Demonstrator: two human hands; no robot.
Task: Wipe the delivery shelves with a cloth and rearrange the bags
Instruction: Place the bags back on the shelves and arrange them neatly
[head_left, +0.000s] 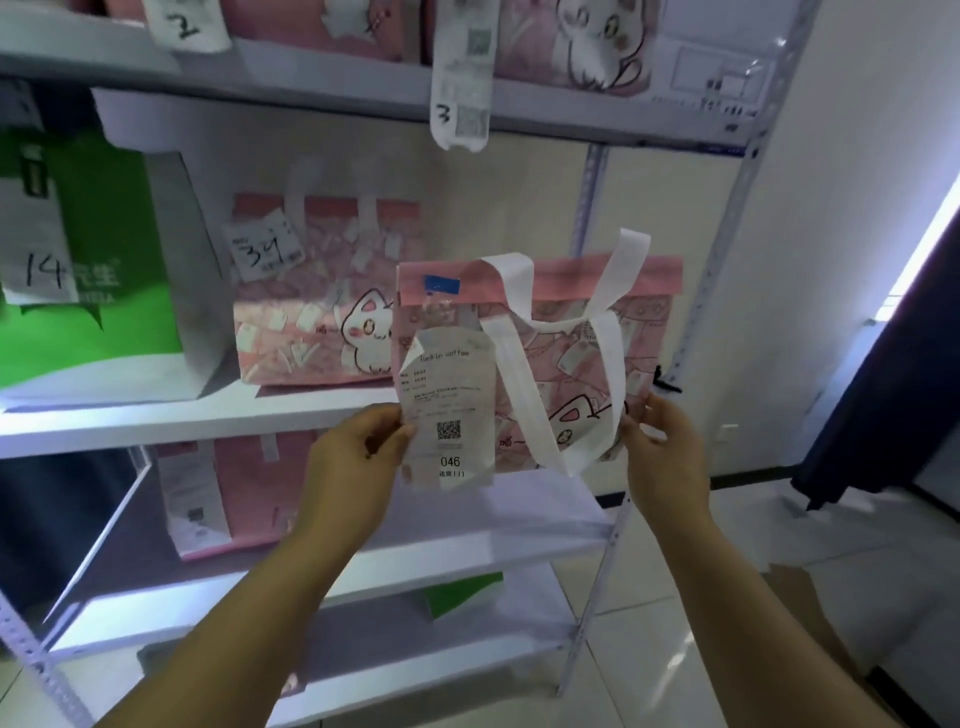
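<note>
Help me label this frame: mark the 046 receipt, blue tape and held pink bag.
046 receipt (448, 430), head view, on its QR code.
blue tape (441, 284), head view, strip's middle.
held pink bag (571, 358), head view, front between straps.

**One head-worn view, close to the shelves**

The wide-angle camera sits on the person's head. It faces forward and slightly down at a white metal shelving unit (156, 421), which fills the left and centre of the frame. It is near: both forearms rise from the lower edge. The left hand (358, 452) and right hand (660, 447) hold a pink fabric bag printed with a cartoon cat (571, 332) at mid-frame. The lens bows the boards and uprights. Pale floor tiles (779, 571) show at lower right.
</note>
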